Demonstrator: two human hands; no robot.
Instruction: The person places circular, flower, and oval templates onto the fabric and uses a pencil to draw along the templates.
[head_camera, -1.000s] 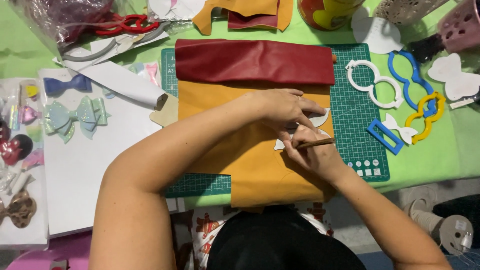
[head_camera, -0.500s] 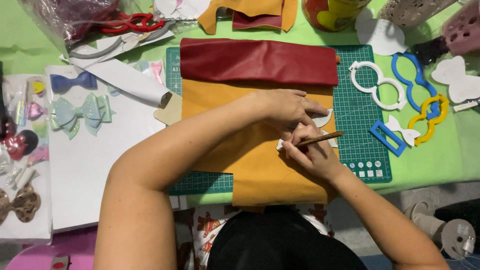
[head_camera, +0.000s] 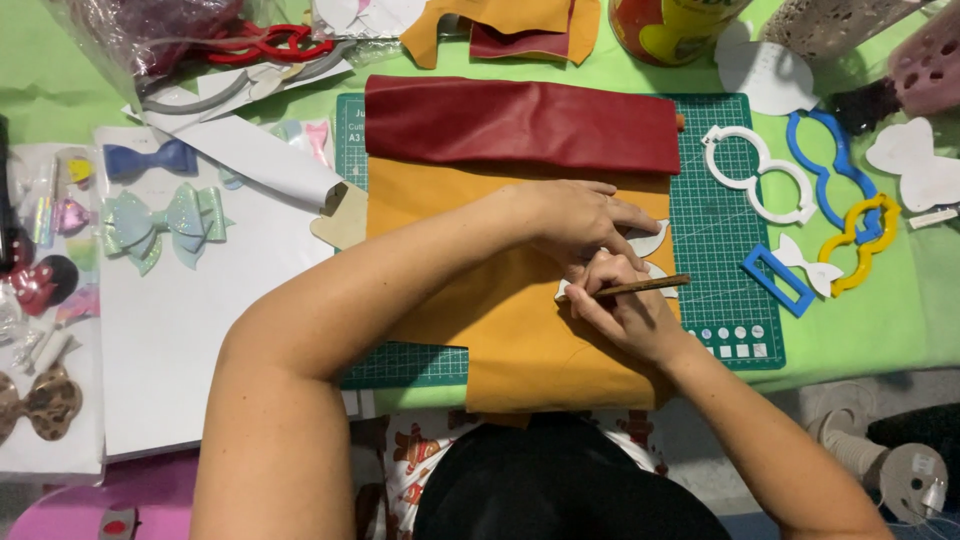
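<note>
One large table (head_camera: 60, 80), covered in light green, carries the whole job; a green cutting mat (head_camera: 725, 250) lies at its centre. On the mat, a sheet of mustard-yellow leatherette (head_camera: 470, 330) runs from the middle toward 6 o'clock and overhangs the near edge, and a dark red sheet (head_camera: 520, 125) lies across its 12 o'clock end. At 9 o'clock a white sheet (head_camera: 190, 340) holds finished bows — a pale mint one (head_camera: 165, 220) and a navy one (head_camera: 150, 160). At 3 o'clock, off the yellow sheet, lie plastic outline templates: white (head_camera: 760, 175), blue (head_camera: 835, 165), yellow (head_camera: 860, 245) and a small blue rectangle (head_camera: 775, 282).

The left hand (head_camera: 575, 215) lies flat, fingers spread apart, and presses a white bow-shaped template (head_camera: 650, 240) onto the yellow sheet near its 3 o'clock edge. The right hand (head_camera: 625, 305) is closed round a brown pencil (head_camera: 640, 289), its tip down at the template's 7 o'clock edge.

Judgement on progress: tracing is under way and early. No drawn line can be made out on the yellow sheet, so how much of the outline is complete cannot be told. The sheet is whole, with no cut visible — only this one template is placed on it. Red-handled scissors (head_camera: 270, 45) lie unused at 11 o'clock, well apart from both hands. Remaining, as judged: finish the outline, then cutting.
</note>
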